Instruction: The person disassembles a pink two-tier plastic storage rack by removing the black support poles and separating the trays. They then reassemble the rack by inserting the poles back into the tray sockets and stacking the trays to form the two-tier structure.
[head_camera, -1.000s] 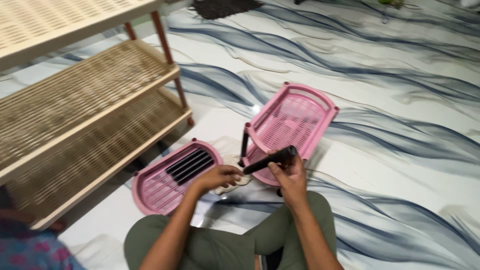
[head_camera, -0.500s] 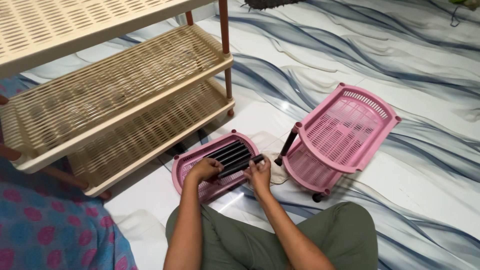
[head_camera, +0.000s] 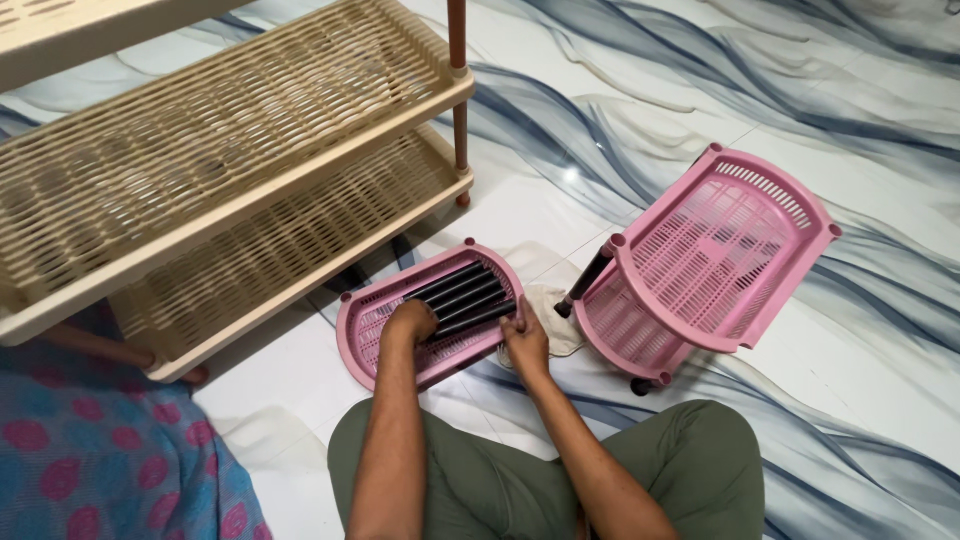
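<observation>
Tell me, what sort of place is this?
Probably a room at home: a person sits on a marble-patterned tiled floor, beside a cream plastic shelf rack, with hands on dark tubes in a pink tray.

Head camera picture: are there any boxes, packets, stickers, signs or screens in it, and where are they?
None show: no packet, label, sign or screen.
What is there instead:
Pink slatted tray, flat on the floor, with black rods lying in it.
Left hand on the rods; right hand at the tray's edge.
Pink two-tier rack, tipped over at the right.
Cream shelf unit, upper left, with brown posts.
</observation>
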